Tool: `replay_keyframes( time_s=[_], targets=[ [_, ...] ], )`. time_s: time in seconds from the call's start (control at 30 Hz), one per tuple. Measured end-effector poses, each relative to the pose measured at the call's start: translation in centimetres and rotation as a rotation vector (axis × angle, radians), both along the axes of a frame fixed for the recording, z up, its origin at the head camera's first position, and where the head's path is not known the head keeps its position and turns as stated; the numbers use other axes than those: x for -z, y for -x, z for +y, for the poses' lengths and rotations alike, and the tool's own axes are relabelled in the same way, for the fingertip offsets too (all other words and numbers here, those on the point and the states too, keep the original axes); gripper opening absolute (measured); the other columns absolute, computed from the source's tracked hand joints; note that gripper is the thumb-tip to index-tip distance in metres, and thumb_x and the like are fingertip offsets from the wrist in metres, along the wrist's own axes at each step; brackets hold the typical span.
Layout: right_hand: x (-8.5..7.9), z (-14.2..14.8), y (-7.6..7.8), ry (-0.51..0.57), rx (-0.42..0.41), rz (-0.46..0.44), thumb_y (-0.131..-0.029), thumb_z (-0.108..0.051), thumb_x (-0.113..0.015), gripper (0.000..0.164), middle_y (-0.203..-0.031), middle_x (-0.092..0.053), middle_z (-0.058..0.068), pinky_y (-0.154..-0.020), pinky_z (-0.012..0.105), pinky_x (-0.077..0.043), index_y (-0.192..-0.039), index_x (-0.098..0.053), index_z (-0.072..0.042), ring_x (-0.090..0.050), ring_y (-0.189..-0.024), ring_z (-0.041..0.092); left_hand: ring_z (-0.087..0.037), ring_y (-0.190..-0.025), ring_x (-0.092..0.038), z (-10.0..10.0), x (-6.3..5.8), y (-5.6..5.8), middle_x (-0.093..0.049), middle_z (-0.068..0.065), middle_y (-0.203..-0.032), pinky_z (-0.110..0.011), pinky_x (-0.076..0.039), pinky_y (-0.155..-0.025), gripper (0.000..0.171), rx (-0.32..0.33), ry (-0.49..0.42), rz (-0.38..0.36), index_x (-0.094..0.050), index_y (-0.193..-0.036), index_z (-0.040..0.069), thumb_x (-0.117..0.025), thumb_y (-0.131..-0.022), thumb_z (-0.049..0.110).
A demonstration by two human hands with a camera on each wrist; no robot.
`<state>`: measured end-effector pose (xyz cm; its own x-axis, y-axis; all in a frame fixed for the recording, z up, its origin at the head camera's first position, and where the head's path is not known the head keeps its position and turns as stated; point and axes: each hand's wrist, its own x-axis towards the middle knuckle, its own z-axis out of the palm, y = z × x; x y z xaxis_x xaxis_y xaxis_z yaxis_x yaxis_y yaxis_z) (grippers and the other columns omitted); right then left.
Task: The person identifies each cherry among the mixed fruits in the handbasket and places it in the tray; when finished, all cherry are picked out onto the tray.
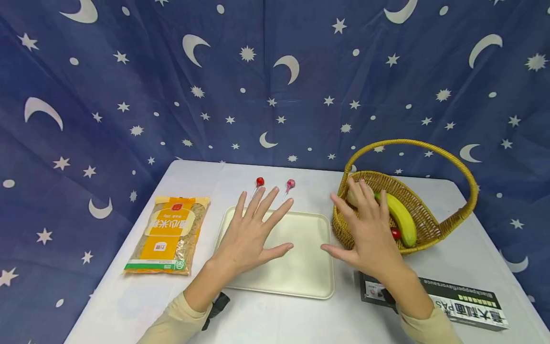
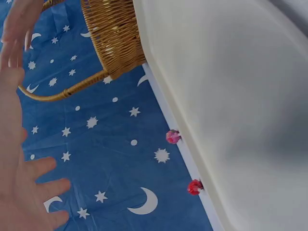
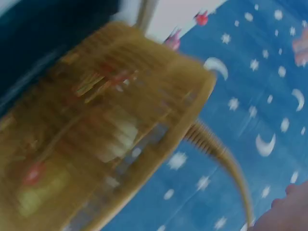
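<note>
In the head view my left hand (image 1: 247, 236) hovers over the left part of a cream tray (image 1: 301, 272), fingers spread and holding nothing. My right hand (image 1: 371, 234) is held up with its fingers apart, overlapping the near left side of a wicker basket (image 1: 423, 224). Inside the basket lie a banana (image 1: 401, 217), a small red fruit (image 1: 396, 233) and a pale round item partly hidden behind the right fingers. Beyond the tray are a red lollipop (image 1: 259, 182) and a pink lollipop (image 1: 290, 184). The right wrist view is blurred.
A yellow bag of grain (image 1: 167, 236) lies to the left of the tray. At the near right is a black and white pasta box (image 1: 468, 306), partly behind my right wrist. A blue curtain (image 1: 240, 110) with moons and stars hangs behind the white table (image 1: 142, 306).
</note>
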<state>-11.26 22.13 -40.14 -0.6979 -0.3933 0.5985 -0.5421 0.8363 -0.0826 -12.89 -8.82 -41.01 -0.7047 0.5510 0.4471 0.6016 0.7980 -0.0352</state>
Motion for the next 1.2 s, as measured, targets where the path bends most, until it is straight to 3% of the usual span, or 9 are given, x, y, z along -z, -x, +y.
replay_keyframes(
  time_s=[0.17,0.3,0.4,0.5,0.6,0.7,0.9,1.07,1.2],
  targets=[
    [-0.2,4.6,-1.8,0.187,0.095,-0.001,-0.098,-0.082,-0.042,0.093,-0.178,-0.019,0.016,-0.126,0.081,0.002,-0.159,-0.045,-0.013,-0.017,-0.163,0.048,-0.031,-0.148,-0.051,0.4,0.3,0.2,-0.05,-0.008,-0.163,-0.057,-0.033,-0.129,0.079,0.074,-0.073,-0.075,-0.033,-0.167,0.027,-0.063,-0.101,0.057],
    [-0.7,8.8,-2.9,0.228,0.214,0.048,-0.099,-0.079,-0.044,0.093,-0.178,-0.019,0.017,-0.126,0.08,0.003,-0.158,-0.044,-0.007,-0.016,-0.163,0.05,-0.025,-0.139,-0.059,1.2,0.1,0.6,-0.061,-0.004,-0.152,-0.048,-0.044,-0.123,0.066,0.149,-0.115,-0.137,-0.044,-0.162,0.021,-0.065,-0.104,0.044],
    [-1.0,11.7,-3.7,0.294,0.27,0.089,-0.1,-0.074,-0.048,0.096,-0.176,-0.021,0.021,-0.129,0.075,-0.001,-0.162,-0.032,-0.002,-0.016,-0.163,0.049,-0.023,-0.136,-0.062,2.3,-0.2,0.8,-0.063,0.0,-0.15,-0.044,-0.048,-0.119,0.059,0.209,-0.131,-0.208,-0.049,-0.158,0.02,-0.065,-0.105,0.039],
    [-1.2,13.9,-4.2,0.418,0.297,0.071,-0.103,-0.057,-0.055,0.093,-0.176,-0.023,0.017,-0.136,0.058,-0.004,-0.164,-0.017,0.001,-0.017,-0.165,0.036,-0.021,-0.137,-0.062,3.7,-0.5,1.2,-0.063,0.001,-0.15,-0.042,-0.049,-0.119,0.055,0.259,-0.15,-0.29,-0.051,-0.157,0.021,-0.064,-0.106,0.037],
    [-1.2,15.6,-4.3,0.545,0.32,-0.021,-0.105,-0.029,-0.06,0.084,-0.175,-0.03,0.007,-0.136,0.032,-0.012,-0.168,-0.01,-0.008,-0.025,-0.163,0.012,-0.02,-0.137,-0.061,5.5,-0.8,1.8,-0.063,0.002,-0.15,-0.041,-0.049,-0.119,0.053,0.315,-0.172,-0.364,-0.053,-0.156,0.02,-0.063,-0.106,0.035],
    [-0.9,16.9,-4.2,0.626,0.33,-0.103,-0.102,-0.004,-0.061,0.086,-0.168,-0.042,-0.002,-0.126,0.011,-0.024,-0.17,-0.011,-0.019,-0.037,-0.153,-0.004,-0.02,-0.139,-0.059,7.6,-0.9,2.2,-0.063,0.001,-0.15,-0.039,-0.048,-0.12,0.051,0.366,-0.165,-0.409,-0.054,-0.155,0.019,-0.062,-0.107,0.034],
    [0.0,18.2,-3.4,0.628,0.329,-0.147,-0.103,0.0,-0.062,0.073,-0.15,-0.05,-0.023,-0.107,-0.003,-0.034,-0.167,-0.033,-0.024,-0.044,-0.138,-0.013,-0.019,-0.139,-0.059,11.1,-0.6,2.6,-0.063,-0.001,-0.149,-0.035,-0.047,-0.12,0.048,0.433,-0.113,-0.395,-0.058,-0.151,0.017,-0.06,-0.107,0.037],
    [0.6,18.7,-2.7,0.588,0.281,-0.16,-0.103,0.004,-0.063,0.071,-0.151,-0.053,-0.022,-0.104,-0.003,-0.035,-0.164,-0.038,-0.02,-0.046,-0.13,-0.018,-0.016,-0.134,-0.061,13.5,0.0,3.1,-0.065,0.0,-0.146,-0.031,-0.048,-0.118,0.045,0.46,-0.09,-0.374,-0.06,-0.149,0.018,-0.06,-0.108,0.037],
    [0.8,18.7,-2.5,0.578,0.284,-0.154,-0.103,0.003,-0.063,0.068,-0.147,-0.054,-0.026,-0.103,-0.004,-0.036,-0.163,-0.041,-0.02,-0.047,-0.126,-0.019,-0.015,-0.132,-0.061,14.7,0.3,3.6,-0.066,0.002,-0.144,-0.029,-0.049,-0.116,0.043,0.461,-0.09,-0.41,-0.061,-0.148,0.02,-0.059,-0.108,0.036]
  ],
)
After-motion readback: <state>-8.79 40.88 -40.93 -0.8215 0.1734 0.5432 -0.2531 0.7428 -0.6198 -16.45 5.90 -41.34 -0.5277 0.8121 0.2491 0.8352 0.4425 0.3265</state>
